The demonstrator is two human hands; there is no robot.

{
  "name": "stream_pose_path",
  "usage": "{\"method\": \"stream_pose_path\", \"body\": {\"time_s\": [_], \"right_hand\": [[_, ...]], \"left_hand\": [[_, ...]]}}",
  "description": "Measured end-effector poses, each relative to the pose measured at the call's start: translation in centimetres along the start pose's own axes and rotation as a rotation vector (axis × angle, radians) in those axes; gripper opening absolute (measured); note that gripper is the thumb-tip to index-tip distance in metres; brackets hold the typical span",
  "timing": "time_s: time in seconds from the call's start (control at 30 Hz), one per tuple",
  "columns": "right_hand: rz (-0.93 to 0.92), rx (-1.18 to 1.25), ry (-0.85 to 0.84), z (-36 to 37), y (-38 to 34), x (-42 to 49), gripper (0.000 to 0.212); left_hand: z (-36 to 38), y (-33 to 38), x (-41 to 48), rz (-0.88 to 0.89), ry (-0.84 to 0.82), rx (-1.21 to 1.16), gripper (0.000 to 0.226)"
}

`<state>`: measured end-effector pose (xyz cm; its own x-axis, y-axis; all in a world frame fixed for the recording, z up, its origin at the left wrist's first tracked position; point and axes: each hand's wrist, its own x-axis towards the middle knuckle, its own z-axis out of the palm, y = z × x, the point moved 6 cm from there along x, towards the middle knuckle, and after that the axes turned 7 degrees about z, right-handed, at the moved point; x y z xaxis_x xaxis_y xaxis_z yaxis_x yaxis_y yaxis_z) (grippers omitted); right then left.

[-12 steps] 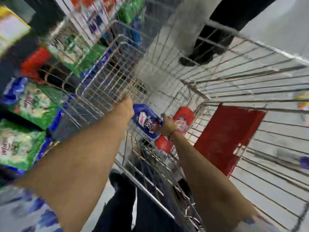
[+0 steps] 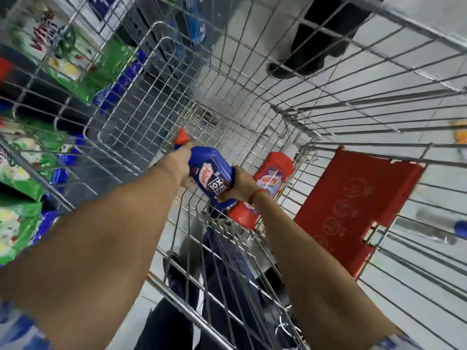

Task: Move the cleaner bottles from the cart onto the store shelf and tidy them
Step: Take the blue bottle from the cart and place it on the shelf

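Both my arms reach down into a wire shopping cart (image 2: 252,79). A blue cleaner bottle (image 2: 211,174) with a red cap lies tilted between my hands, lifted off the cart floor. My left hand (image 2: 180,164) grips its neck end near the cap. My right hand (image 2: 238,185) holds its base end. A red cleaner bottle (image 2: 273,173) lies on the cart floor just right of my right hand, partly hidden by it.
The cart's red child-seat flap (image 2: 353,210) stands at the right. Shelves with green and blue detergent bags (image 2: 75,59) run along the left beyond the cart wall. Another person's dark shoe (image 2: 303,64) is on the floor past the cart's far end. My legs show below the cart.
Both hands have closed around the blue bottle and raised it; its red cap now shows. The view has steadied and moved closer to the cart.
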<state>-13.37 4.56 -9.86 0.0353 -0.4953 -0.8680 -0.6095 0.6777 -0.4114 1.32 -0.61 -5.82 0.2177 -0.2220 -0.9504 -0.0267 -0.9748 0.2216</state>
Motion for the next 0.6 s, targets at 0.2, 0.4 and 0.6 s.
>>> {"method": "stream_pose_path", "body": {"time_s": [0.2, 0.4, 0.6], "right_hand": [[-0.104, 0.330, -0.074, -2.9, -3.3, -4.8, 0.083], [-0.284, 0.558, -0.090, -5.6, -10.5, -12.1, 0.044], [-0.479, 0.614, -0.096, -5.7, -17.9, -18.4, 0.048]], "left_hand": [[-0.1, 5.6, -5.1, 0.191, -0.167, 0.026, 0.033], [-2.5, 11.4, -12.2, 0.416, -0.346, -0.192, 0.021], [-8.8, 14.2, -21.1, 0.667, -0.466, -0.365, 0.020]]}}
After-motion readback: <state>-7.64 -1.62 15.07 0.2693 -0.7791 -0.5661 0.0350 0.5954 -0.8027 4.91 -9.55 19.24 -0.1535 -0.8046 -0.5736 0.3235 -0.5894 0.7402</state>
